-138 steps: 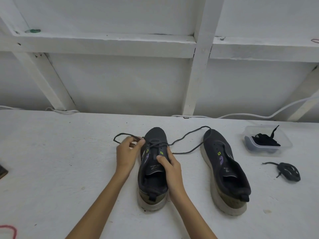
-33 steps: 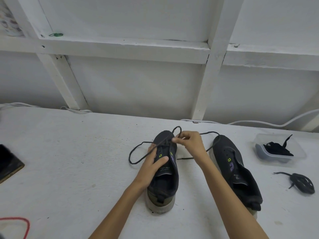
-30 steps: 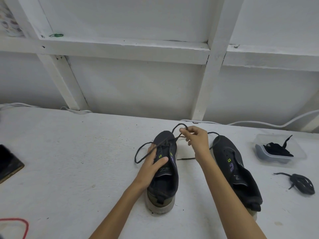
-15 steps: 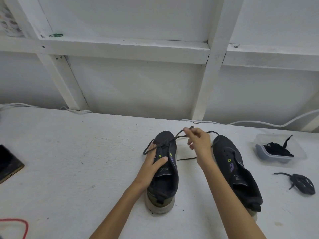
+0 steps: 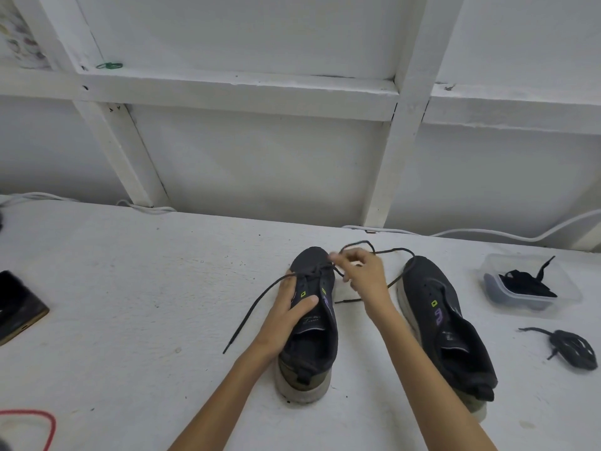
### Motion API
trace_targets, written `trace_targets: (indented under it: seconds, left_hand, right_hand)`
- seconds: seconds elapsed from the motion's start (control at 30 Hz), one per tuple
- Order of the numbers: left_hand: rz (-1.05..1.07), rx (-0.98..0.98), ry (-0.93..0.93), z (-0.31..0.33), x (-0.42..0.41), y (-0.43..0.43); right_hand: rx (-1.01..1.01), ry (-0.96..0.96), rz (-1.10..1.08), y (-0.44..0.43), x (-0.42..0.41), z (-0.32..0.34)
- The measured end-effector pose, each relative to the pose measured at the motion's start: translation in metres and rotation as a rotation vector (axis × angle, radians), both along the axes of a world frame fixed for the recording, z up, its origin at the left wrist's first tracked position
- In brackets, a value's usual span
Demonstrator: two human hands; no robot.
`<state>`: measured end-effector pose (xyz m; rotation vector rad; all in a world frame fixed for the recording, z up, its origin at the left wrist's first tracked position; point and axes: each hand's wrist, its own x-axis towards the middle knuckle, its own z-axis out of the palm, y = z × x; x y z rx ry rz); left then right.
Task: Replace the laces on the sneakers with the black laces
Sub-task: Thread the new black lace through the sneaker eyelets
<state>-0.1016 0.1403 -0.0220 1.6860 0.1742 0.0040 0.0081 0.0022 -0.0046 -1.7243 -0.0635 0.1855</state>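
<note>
The left hand (image 5: 286,315) grips the left sneaker (image 5: 312,349) on the table (image 5: 130,288), thumb across its tongue. Just over the toe, the right hand (image 5: 366,281) pinches the dark lace (image 5: 257,307) in curled fingers (image 5: 341,258); its free end trails left.

Dark grey matt cloth sneaker (image 5: 320,349), 6 o'clock; rough, matt white-painted tabletop (image 5: 130,304); clear glossy plastic tub (image 5: 570,289), 3 o'clock.

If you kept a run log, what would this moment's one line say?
left hand: grips sneaker | right hand: pinches its lace at toe | second sneaker: unlaced | black laces: in tub
</note>
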Motion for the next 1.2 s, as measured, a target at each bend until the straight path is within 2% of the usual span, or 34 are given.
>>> trace_targets:
  seconds: [0.07, 0.13, 0.2, 0.27, 0.33, 0.4, 0.47, 0.53, 0.6, 0.73, 0.93, 1.07, 1.2]
  left_hand:
    - [0.004, 0.011, -0.002, -0.002, 0.001, 0.001]
    - [0.007, 0.012, 0.019, -0.002, 0.001, 0.001]
    - [0.001, 0.001, 0.041, -0.001, 0.000, 0.002]
    - [-0.001, 0.008, 0.043, -0.003, 0.000, 0.003]
    - [0.004, 0.007, 0.041, -0.003, 0.000, 0.002]
    - [0.011, 0.001, 0.054, -0.002, -0.001, 0.001]
    - [0.014, -0.004, 0.049, -0.002, -0.001, 0.001]
    - [0.013, 0.004, 0.044, -0.001, 0.000, 0.000]
    - [0.012, -0.003, 0.057, 0.000, -0.001, 0.000]
    - [0.022, 0.000, 0.085, -0.003, -0.002, 0.001]
    - [0.011, -0.008, 0.064, -0.002, -0.001, 0.000]
    - [0.023, -0.015, 0.033, 0.000, -0.001, 0.000]
    - [0.011, 0.006, 0.035, 0.002, -0.001, -0.001]
  right_hand:
    - [-0.080, -0.014, 0.130, 0.004, -0.007, -0.007]
    - [-0.096, -0.062, 0.103, 0.004, -0.005, -0.005]
    - [-0.058, -0.103, -0.031, 0.002, 0.002, 0.003]
    - [0.070, -0.123, -0.220, -0.003, 0.009, 0.010]
    - [0.184, -0.095, -0.315, -0.004, 0.011, 0.011]
    - [0.149, -0.029, -0.239, -0.003, 0.004, 0.005]
    - [0.039, 0.026, -0.070, 0.001, -0.006, -0.005]
    - [-0.032, 0.015, 0.040, 0.004, -0.012, -0.013]
    - [-0.013, -0.023, -0.008, 0.002, -0.009, -0.012]
    - [0.185, -0.072, -0.276, -0.017, 0.017, 0.009]
    - [-0.090, 0.029, 0.071, -0.010, -0.003, 0.002]
    - [-0.030, -0.041, 0.008, 0.006, -0.017, -0.020]
    - [-0.029, -0.099, 0.025, 0.009, -0.013, -0.008]
